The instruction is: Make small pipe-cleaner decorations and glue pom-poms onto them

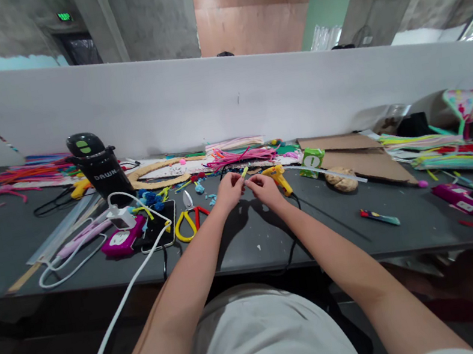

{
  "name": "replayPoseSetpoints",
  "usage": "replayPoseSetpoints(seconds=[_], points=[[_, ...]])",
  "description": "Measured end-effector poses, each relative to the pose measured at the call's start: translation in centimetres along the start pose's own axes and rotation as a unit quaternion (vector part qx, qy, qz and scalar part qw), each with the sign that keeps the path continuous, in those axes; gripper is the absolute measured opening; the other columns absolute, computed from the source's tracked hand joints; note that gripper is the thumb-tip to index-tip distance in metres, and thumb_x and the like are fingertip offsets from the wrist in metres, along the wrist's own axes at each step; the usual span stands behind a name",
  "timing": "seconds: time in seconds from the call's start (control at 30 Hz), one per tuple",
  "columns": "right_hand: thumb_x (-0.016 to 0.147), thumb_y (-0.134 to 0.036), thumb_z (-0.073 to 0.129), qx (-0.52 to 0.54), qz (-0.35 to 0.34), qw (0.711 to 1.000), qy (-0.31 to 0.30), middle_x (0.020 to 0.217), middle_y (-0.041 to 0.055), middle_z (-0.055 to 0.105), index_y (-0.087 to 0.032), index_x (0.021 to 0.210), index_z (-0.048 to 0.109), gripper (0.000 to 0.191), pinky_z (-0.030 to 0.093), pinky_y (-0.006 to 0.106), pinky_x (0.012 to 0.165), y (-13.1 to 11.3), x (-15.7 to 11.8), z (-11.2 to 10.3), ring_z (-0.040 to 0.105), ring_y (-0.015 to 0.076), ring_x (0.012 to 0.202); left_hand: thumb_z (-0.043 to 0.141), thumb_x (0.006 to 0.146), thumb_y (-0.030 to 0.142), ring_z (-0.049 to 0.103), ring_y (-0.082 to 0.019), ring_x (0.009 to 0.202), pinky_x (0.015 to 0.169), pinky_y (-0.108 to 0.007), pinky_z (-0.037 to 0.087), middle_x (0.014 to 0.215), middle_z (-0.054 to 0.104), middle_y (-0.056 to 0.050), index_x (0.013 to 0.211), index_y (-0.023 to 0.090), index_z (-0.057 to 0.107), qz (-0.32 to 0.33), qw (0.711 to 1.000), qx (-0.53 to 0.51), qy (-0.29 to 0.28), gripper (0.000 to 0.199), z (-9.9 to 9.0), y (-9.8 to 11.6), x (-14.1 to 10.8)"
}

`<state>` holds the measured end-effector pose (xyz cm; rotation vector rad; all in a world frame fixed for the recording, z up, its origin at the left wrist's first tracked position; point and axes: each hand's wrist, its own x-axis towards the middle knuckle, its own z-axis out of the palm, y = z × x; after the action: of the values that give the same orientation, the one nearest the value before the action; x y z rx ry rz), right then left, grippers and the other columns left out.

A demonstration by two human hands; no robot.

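My left hand is closed in a pinch on a short yellow-green piece of pipe cleaner, whose tip sticks up between the fingertips. Meeting it from the other side, my right hand pinches at the lower end of the same piece. Both hands hover above the grey table, fingertips almost touching. Just right of them lies a yellow glue gun, with a long clear glue stick reaching out behind it. Left of my hands are pliers with one yellow and one red handle.
A black bottle stands at the left, near a phone and a magenta power socket with a white cable. Bundles of pink pipe cleaners, cardboard and a green box lie along the white partition. Another person's leg shows lower right.
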<state>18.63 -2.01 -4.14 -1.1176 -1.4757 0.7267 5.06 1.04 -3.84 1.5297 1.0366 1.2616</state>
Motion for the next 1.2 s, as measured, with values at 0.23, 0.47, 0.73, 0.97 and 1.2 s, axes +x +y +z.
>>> replayPoseSetpoints(seconds=[0.23,0.47,0.73,0.97,1.2], points=[[0.075,-0.047,0.064,0.044,0.008,0.999,0.005,0.06,-0.0018,0.054,-0.017,0.076,0.059,0.03,0.036,0.024,0.049,0.2,0.0,0.1,0.044,0.0101,0.05,0.065,0.08,0.028,0.053,-0.009,0.053,0.053,-0.022,0.043,0.062,0.057,0.002,0.079,0.016,0.052,0.028,0.999,-0.019,0.01,0.017,0.2,0.2,-0.2],[0.075,-0.048,0.064,0.113,0.023,0.993,-0.034,0.053,-0.0046,0.048,-0.017,0.073,0.058,0.032,0.031,0.024,0.047,0.4,0.2,0.2,0.04,0.0083,0.046,0.068,0.077,0.027,0.05,-0.008,0.049,0.05,-0.021,0.039,0.059,0.055,0.003,0.076,0.016,0.053,0.061,0.998,-0.017,0.017,0.018,0.0,0.1,-0.2],[0.067,-0.047,0.073,0.186,0.071,0.977,-0.079,0.059,-0.0034,0.052,-0.017,0.078,0.063,0.033,0.032,0.024,0.049,0.0,0.2,-0.1,0.041,0.0081,0.049,0.076,0.068,0.031,0.05,-0.008,0.046,0.047,-0.021,0.04,0.058,0.058,0.002,0.073,0.014,0.057,0.026,0.996,-0.082,0.011,0.026,-0.1,0.7,-0.1],[0.061,-0.05,0.077,0.21,0.1,0.971,-0.055,0.057,-0.0035,0.051,-0.016,0.073,0.063,0.039,0.03,0.024,0.047,-0.1,0.3,-0.3,0.038,0.007,0.048,0.079,0.065,0.036,0.055,-0.009,0.051,0.053,-0.023,0.047,0.062,0.06,0.001,0.077,0.013,0.059,-0.015,0.992,-0.125,0.023,0.033,0.0,1.1,-0.5],[0.058,-0.05,0.079,0.188,0.087,0.978,-0.016,0.053,-0.0047,0.048,-0.017,0.073,0.062,0.039,0.03,0.024,0.046,-1.2,0.7,-1.5,0.039,0.0075,0.046,0.075,0.07,0.037,0.057,-0.009,0.054,0.053,-0.022,0.047,0.065,0.062,0.0,0.081,0.015,0.057,-0.03,0.994,-0.108,-0.012,0.031,-0.7,1.5,-0.3]])
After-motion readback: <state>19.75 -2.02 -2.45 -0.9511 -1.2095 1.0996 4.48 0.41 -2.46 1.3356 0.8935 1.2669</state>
